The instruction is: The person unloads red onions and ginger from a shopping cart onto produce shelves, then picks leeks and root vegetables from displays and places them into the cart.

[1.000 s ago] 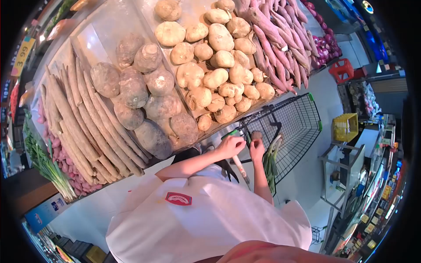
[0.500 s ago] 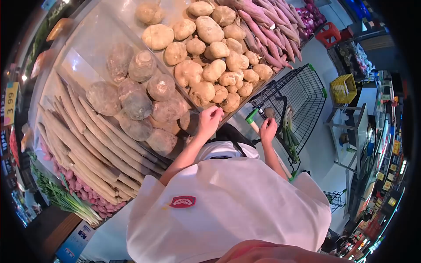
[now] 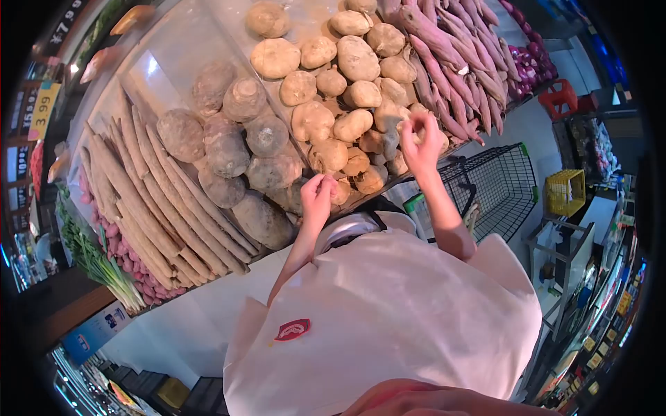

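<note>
My left hand [image 3: 318, 199] is closed, its fingers curled together at the front edge of the bin. It is right beside the tan jicama-like roots [image 3: 358, 58]; anything inside it is hidden. Farther right, my right hand [image 3: 421, 144] is raised over the right side of that pile. Its thumb and fingers are bent toward each other in a pinch, and whatever lies between them is too small to make out. A shadow falls on the roots beside it. Large dark round tubers [image 3: 227, 154] lie to the left of my left hand, behind a low divider.
Long yams [image 3: 163, 201] and leeks [image 3: 104, 258] fill the bin's left end. Purple-pink sweet potatoes [image 3: 451, 55] and red onions [image 3: 531, 69] lie at the right. A wire shopping cart [image 3: 510, 184] stands close on my right, with a yellow basket [image 3: 565, 193] beyond it.
My right hand has moved from the cart handle area up and left to above the tan roots. My left hand has moved slightly left and down. The view has shifted, showing the bins farther right.
</note>
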`<state>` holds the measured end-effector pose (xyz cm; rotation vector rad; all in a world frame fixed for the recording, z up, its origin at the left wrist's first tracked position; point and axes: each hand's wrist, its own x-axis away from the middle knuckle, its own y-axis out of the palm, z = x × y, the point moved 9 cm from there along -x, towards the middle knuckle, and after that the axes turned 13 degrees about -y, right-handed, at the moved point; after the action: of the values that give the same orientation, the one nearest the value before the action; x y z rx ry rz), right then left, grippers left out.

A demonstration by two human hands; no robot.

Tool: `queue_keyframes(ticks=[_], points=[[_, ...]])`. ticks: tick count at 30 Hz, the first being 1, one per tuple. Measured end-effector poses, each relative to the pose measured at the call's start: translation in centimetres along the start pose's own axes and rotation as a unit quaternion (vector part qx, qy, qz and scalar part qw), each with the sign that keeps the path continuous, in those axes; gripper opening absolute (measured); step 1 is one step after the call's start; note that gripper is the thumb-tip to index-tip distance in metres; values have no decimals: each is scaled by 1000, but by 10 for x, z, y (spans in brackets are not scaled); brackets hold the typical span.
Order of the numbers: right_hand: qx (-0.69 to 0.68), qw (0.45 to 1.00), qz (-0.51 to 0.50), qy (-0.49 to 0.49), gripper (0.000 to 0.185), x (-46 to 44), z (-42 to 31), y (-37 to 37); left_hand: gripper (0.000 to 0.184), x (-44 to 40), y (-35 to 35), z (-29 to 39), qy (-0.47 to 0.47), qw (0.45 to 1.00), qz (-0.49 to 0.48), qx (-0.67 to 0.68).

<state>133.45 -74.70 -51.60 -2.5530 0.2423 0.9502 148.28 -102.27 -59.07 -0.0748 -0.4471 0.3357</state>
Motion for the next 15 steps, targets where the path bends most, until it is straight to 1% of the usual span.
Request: queue_keyframes(ticks=[1, 3, 5, 7, 9, 11, 12, 14, 15], points=[[-29, 999, -38, -18, 19, -33, -6, 18, 26, 1, -1, -3, 2, 1000, 14, 4], [-81, 991, -79, -68, 26, -93, -18, 48, 26, 4, -2, -11, 6, 999, 40, 22], [-72, 983, -71, -155, 31, -140, -16, 79, 26, 9, -6, -20, 6, 997, 66, 50], [-40, 977, -107, -178, 35, -178, -8, 116, 27, 17, -4, -26, -33, 995, 75, 55], [-59, 968, -239, -49, 91, -210, -9, 157, 27, 24, -4, -27, -56, 991, 89, 77], [-71, 977, -91, -182, 99, -224, -3, 221, 27, 25, -1, -27, -24, 988, 110, 104], [-68, 975, -135, -161, 101, -231, -13, 242, 27, 25, 1, -27, -8, 986, 120, 117], [-58, 965, -224, -119, 104, -244, -32, 275, 27, 24, 3, -27, -14, 986, 128, 104], [-43, 969, -211, -124, 105, -249, -39, 289, 27, 23, 3, -27, -16, 986, 132, 97]])
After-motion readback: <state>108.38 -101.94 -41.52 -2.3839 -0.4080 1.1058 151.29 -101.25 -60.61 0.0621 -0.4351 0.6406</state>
